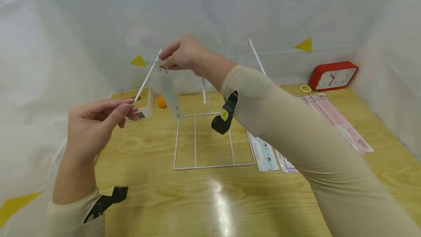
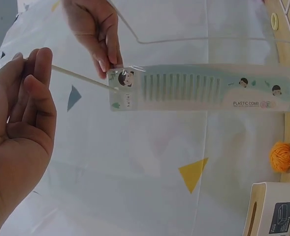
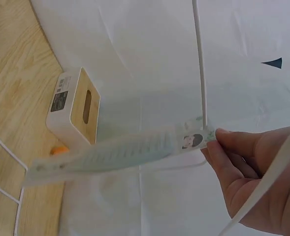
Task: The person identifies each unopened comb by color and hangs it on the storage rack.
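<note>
While the right hand [image 1: 182,54] pinches the top corner of a packaged comb [image 1: 169,90] between thumb and fingertips, the pack hangs in the air just beside the tip of a white wire peg [image 1: 147,76] that slopes up from the rack [image 1: 213,140] on the wooden table [image 1: 197,200]. From the left wrist view the comb pack [image 2: 204,87] shows as a pale green plastic comb sealed in a clear sleeve with a printed header, and the peg's end touches that header near its hang hole. The left hand [image 1: 95,120] holds the lower part of the same peg, fingers lightly curled and pinching the wire against the thumb.

Judging by how it dangles from one corner, the pack looks very light; the comb inside should be stiff, while the sleeve is thin, slick and easily creased. The header card at the top seems the best place to grip, since it is flat and close to the hole.

Farther left on the table stand a white tissue box [image 1: 139,101] and a small orange ball [image 1: 162,102]. To the right lie more packaged combs [image 1: 338,121], and at the far right a red clock [image 1: 333,75] and a yellow ring [image 1: 305,88].
</note>
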Demonstrator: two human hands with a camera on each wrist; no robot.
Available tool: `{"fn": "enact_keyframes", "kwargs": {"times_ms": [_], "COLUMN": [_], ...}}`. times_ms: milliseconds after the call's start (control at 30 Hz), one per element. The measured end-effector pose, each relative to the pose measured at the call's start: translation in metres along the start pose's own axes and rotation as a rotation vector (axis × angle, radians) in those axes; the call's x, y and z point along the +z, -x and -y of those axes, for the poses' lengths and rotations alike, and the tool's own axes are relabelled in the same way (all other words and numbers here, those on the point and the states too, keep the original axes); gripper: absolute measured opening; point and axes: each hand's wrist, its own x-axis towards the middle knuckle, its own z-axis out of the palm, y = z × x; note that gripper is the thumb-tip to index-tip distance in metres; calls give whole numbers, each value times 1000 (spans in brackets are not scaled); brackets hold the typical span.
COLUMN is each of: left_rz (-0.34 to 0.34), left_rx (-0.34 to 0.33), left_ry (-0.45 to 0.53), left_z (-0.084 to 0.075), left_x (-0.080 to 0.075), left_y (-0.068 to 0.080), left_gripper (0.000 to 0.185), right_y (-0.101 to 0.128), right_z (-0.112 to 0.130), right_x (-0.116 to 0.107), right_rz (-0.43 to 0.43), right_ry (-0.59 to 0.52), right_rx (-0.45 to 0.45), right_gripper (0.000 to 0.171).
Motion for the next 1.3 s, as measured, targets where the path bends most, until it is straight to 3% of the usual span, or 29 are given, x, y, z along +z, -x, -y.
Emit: {"fn": "enact_keyframes", "kwargs": {"times_ms": [333,500,667,967,1167,1300], "left_rz": [41,40,43,57,61,68], "left_rx": [45,40,43,57,55,53], "left_ry": [11,-16,-42,-17,-18,-17], "left_z": [1,1,0,1,1,1], "left_x": [3,4,4,3,2,2], "left_y": [-3,-2,-3,1,2,1], "left_gripper": [13,13,13,13,12,12], "right_y": [37,61,83,99,102,97], "right_z": [-4,-20,-41,-95,-131,-159], "right_x": [-7,-11,-16,-20,-25,-40], "right_rz": [7,-10,-69,-106,-102,-106], "right_ry": [-220,-379,-560,-807,-877,-834], "right_rx": [-84,-182,-278,-327,-425,-396], "right_gripper": [26,30,30,27,37,39]}}
